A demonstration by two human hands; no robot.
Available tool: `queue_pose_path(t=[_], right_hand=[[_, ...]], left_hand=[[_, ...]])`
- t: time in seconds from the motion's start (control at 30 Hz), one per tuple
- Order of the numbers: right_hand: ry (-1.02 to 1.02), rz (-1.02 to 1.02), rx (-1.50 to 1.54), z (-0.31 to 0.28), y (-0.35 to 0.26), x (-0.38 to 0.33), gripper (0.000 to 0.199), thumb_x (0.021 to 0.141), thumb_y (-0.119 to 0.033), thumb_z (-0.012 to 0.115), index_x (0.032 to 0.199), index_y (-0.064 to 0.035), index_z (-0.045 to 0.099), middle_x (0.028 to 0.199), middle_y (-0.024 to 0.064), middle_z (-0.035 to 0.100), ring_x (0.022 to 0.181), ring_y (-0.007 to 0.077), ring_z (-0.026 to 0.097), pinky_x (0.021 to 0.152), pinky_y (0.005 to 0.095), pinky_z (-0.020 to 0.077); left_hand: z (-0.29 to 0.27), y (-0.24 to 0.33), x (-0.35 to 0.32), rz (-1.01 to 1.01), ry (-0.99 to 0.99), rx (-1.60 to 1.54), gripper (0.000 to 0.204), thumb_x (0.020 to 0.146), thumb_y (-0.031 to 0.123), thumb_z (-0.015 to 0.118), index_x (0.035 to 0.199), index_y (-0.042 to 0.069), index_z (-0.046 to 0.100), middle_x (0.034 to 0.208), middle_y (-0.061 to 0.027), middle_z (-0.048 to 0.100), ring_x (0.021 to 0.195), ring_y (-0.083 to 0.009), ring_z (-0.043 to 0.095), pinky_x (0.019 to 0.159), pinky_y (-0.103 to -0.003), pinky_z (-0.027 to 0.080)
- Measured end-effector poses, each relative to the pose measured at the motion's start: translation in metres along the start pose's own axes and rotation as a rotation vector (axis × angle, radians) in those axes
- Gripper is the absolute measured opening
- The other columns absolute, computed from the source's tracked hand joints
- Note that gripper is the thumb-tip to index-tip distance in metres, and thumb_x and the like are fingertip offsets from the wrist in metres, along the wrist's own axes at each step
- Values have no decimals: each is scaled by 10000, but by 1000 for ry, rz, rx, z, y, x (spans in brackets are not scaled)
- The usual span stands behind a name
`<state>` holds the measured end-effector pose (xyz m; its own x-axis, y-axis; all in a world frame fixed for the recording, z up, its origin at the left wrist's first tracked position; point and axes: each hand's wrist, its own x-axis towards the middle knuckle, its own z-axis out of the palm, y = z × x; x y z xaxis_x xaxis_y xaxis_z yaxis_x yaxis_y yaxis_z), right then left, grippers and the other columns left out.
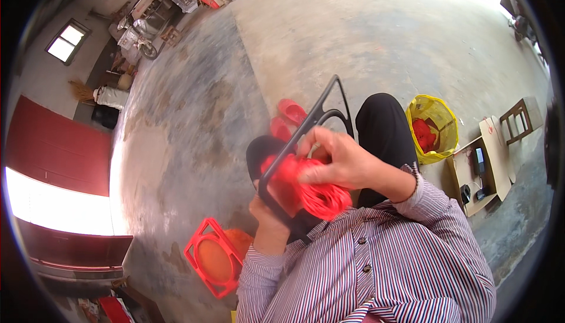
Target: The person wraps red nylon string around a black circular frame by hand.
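One red cord bundle (321, 196) sits at the frame's centre, wound around a black frame (306, 132). My right hand (338, 161) curls over the cord, fingers pinching strands. My left hand (268, 211) grips the frame's lower end from beneath. A red crate (203, 243) lies lower left on the floor (194, 117); a yellow bag (438, 117) stands right.

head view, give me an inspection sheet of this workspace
surface: stained concrete floor
job's things: red cord wound on black frame over the lap
clutter: red stool, yellow bag of red material, red slippers, cardboard box
grippers: left hand grips frame's lower part; right hand on the cord
cables: nothing seen
surroundings: window, red door, wooden chair
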<state>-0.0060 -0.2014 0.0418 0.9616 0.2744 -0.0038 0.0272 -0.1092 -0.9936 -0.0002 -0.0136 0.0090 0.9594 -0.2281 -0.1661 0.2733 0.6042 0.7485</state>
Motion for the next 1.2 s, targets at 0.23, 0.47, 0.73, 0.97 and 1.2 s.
queue_pose_path(t=[0.23,0.47,0.73,0.97,1.2], right_hand=[[-13,-46,773,-6,56,7,285,825,-175,669,1041,-4,597,818,65,669,702,184,635,647,271,491],[-294,-65,1299,20,66,13,361,853,-153,657,1150,38,583,1196,153,605,1104,223,584,914,345,481],[175,14,533,-27,88,-8,300,793,-43,646,1084,22,615,962,65,658,896,137,626,840,283,478],[283,-460,1198,-62,64,-60,484,883,-463,524,1120,-43,560,1228,161,577,1178,284,526,982,446,390],[45,-646,1454,-175,92,-134,261,1011,-314,384,948,-61,375,576,7,489,409,113,475,520,271,396]], left_hand=[[-17,-3,0,-37,-161,146,443,817,169,671,1196,-34,564,1149,-162,626,1118,-304,580,1024,-419,432],[14,-2,-19,-346,89,251,471,984,319,413,1162,-103,521,1049,-235,613,846,-314,644,711,-385,540],[-7,20,-7,-202,-146,-14,756,899,688,298,1110,40,625,707,-178,552,506,-217,477,348,-284,361],[-42,35,1,-176,-52,-135,608,903,609,421,1128,82,623,750,-134,525,559,-204,481,349,-264,331],[-69,37,8,-57,-275,-106,589,928,579,399,1164,82,611,779,-120,518,601,-193,463,368,-249,332]])
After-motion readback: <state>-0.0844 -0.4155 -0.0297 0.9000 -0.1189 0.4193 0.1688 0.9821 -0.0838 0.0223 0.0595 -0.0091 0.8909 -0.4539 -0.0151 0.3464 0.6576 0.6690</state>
